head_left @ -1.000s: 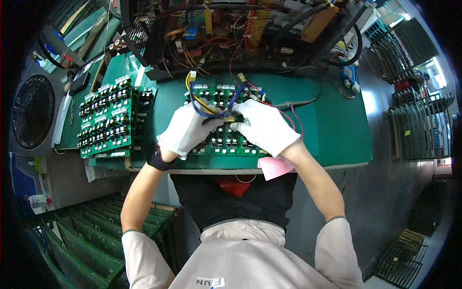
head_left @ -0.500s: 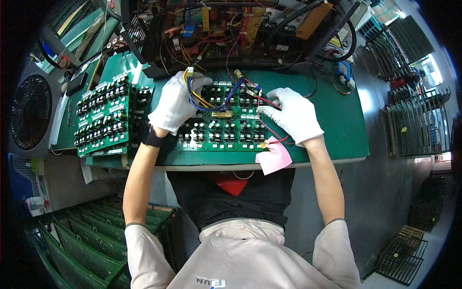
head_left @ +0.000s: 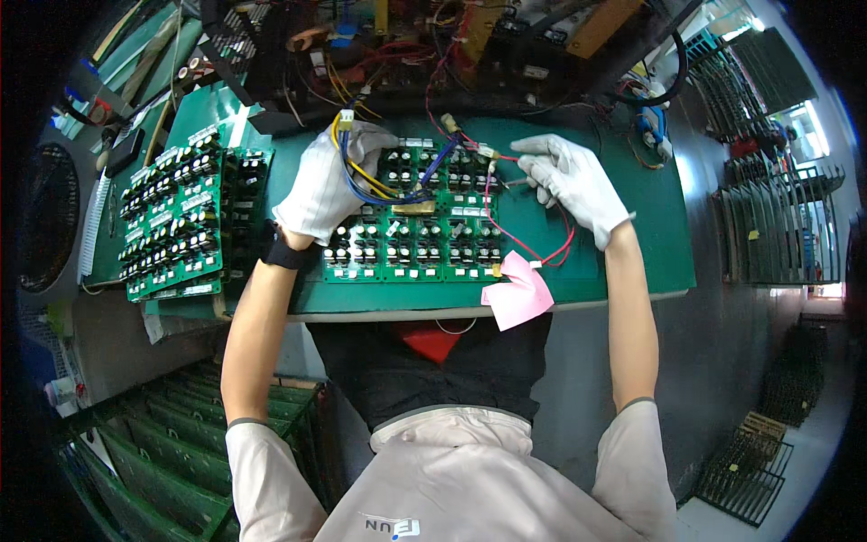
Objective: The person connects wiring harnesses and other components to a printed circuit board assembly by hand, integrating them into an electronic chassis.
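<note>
A green circuit board panel (head_left: 414,219), crowded with black and white parts, lies on the bench before me. At its left edge my left hand (head_left: 327,185), white-gloved, is closed with bent fingers on the board; the thumb is mostly hidden. A white connector (head_left: 346,120) stands against that hand, its yellow and blue wires (head_left: 370,185) looping onto the board's middle. Right of the board, my right hand (head_left: 571,181), also gloved, has its index finger stretched out and other fingers curled. A red wire (head_left: 569,246) runs into these fingers. A thin dark tip shows beside them.
A pink paper piece (head_left: 519,294) lies at the bench's front edge. Stacked circuit boards (head_left: 176,217) stand on the left. An open machine frame (head_left: 406,68) full of wiring sits at the back. Green slotted racks (head_left: 172,452) are at lower left, and a fan (head_left: 50,217) far left.
My right hand has moved right, away from the board's edge, and its index finger has straightened. The red wire's loop bulges farther right. My left hand keeps its place at the board.
</note>
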